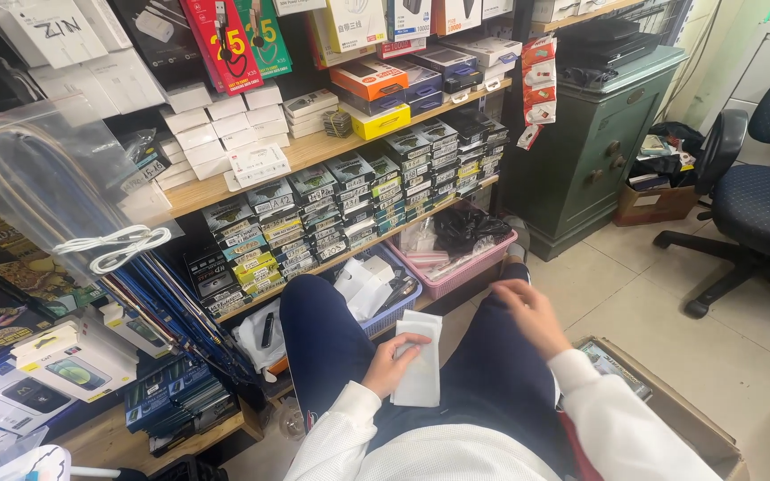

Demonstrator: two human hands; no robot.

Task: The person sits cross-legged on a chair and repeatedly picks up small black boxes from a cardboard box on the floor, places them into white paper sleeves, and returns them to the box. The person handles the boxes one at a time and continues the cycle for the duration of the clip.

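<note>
My left hand (391,363) grips a flat white rectangular packet (421,360) over my lap, thumb across its front. My right hand (533,313) hovers above my right knee, fingers loosely curled and apart, holding nothing; it looks slightly blurred. Both arms wear white sleeves, and my legs are in dark blue trousers. I sit facing wooden shelves (314,153) packed with small boxed goods.
A pink basket (474,261) and a blue basket (389,313) with white boxes sit by my knees. A green metal cabinet (594,151) stands at the right, with a dark office chair (764,200) beyond. An open cardboard box (670,410) lies by my right side. Clear bags of cables (55,178) hang at the left.
</note>
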